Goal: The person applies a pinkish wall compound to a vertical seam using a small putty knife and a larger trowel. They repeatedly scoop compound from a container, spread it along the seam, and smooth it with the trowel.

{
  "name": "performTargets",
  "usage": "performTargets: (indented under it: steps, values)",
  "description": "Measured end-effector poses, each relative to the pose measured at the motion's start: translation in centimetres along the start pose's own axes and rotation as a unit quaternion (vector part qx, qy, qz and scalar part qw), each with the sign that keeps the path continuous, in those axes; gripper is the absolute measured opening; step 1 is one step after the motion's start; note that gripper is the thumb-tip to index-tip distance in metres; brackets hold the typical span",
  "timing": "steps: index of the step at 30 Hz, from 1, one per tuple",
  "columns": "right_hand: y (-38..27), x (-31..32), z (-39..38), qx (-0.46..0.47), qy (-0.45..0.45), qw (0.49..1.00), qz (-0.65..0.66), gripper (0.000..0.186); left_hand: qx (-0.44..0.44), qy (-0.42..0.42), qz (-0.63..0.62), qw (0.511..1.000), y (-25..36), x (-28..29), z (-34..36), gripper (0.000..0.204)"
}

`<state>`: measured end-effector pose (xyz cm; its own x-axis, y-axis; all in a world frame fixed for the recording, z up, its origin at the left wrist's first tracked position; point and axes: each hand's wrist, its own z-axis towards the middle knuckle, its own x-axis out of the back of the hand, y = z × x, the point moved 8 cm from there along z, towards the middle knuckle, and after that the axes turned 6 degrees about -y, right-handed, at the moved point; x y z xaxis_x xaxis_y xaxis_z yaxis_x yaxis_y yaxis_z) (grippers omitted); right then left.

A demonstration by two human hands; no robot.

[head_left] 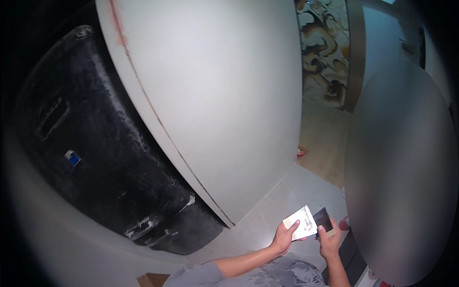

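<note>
Low in the right half of the view, my two hands are held close together in front of my body. My left hand (285,237) is closed round a flat square putty scraper (304,223), its thumb on top. White paste with a few dark marks covers the blade, and a cream strip runs along the held edge. Just to the right, my right hand (329,239) grips a second putty scraper (324,220) with a dark, bare-looking blade and a similar cream edge. The two blades are side by side, nearly touching; I cannot tell whether they meet.
A tall white wall panel (220,100) with a brown line along its edge rises ahead. Left of it stands a black surface (95,124) with whitish smears and cutouts. Pale floor tiles (267,210) lie below. A blurred patch hides much of the right side.
</note>
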<state>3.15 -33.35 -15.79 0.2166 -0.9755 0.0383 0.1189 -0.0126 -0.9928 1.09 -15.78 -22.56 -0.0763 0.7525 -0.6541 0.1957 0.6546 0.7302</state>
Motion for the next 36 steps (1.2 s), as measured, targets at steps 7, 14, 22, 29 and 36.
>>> performTargets:
  steps: [7, 14, 22, 29, 36]
  values:
    - [2.8, 2.7, 0.4, -0.022, -0.177, 0.975, -0.133, 0.025, -0.062, 0.066, 0.107, 0.99, -0.1, -3.7, -2.4, 0.049]
    - [4.1, 9.3, 1.7, -0.18, -0.174, 0.968, 0.002, 0.029, -0.061, 0.046, 0.059, 0.995, 1.4, -3.8, -1.4, 0.037]
    - [-1.3, 10.2, 3.0, 0.064, -0.115, 0.961, 0.244, 0.064, 0.115, -0.179, -0.22, 0.952, -2.6, -11.2, -1.8, 0.053]
    - [-1.9, 11.1, -0.1, 0.088, -0.169, 0.981, -0.037, 0.037, 0.099, -0.177, -0.191, 0.96, -2.2, -12.4, -2.1, 0.055]
    - [-1.3, 14.2, -1.4, 0.058, 0.024, 0.998, -0.001, 0.024, 0.005, 0.031, 0.009, 0.999, -1.8, -11.7, -2.8, 0.036]
